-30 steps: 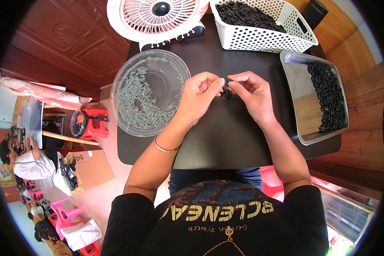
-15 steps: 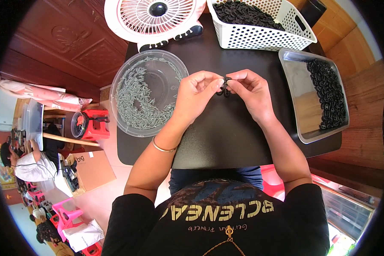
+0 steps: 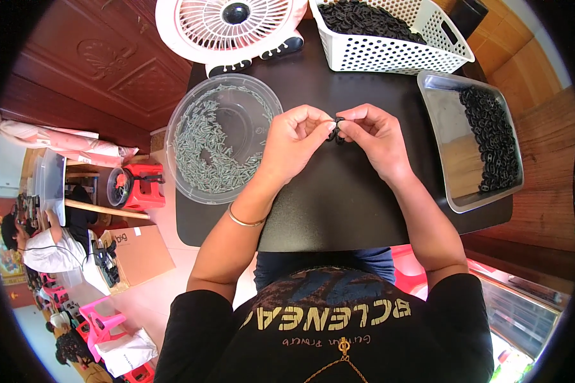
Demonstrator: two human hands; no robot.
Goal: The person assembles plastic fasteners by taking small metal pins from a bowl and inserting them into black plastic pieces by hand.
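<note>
Left hand: Your left hand (image 3: 298, 136) has its grip pinched narrow, thumb against forefinger, at the left edge of the small black looped pieces (image 3: 340, 135).
Right hand: Your right hand (image 3: 377, 135) pinches the same little cluster from the other side, its grip nearly closed, the other fingers curled in.
Black pieces in hand: They sit between your two sets of fingertips, above the dark brown, round-cornered surface (image 3: 338, 204); your fingers hide much of them, so you cannot tell their exact number.
Round tub: A clear, round plastic tub (image 3: 239, 124) stands to your left, just beside your left hand, holding many slender grey-green pieces (image 3: 195, 143).
Metal tray: A silver, rectangular metal tray (image 3: 461, 143) lies to your right, with black oval pieces (image 3: 490, 143) heaped along its right side.
Basket: A white, perforated plastic basket (image 3: 390, 62) stands beyond your hands, bearing a black heap (image 3: 364, 20).
Fan: A white, round plastic fan (image 3: 195, 48) with black feet stands left of the basket.
</note>
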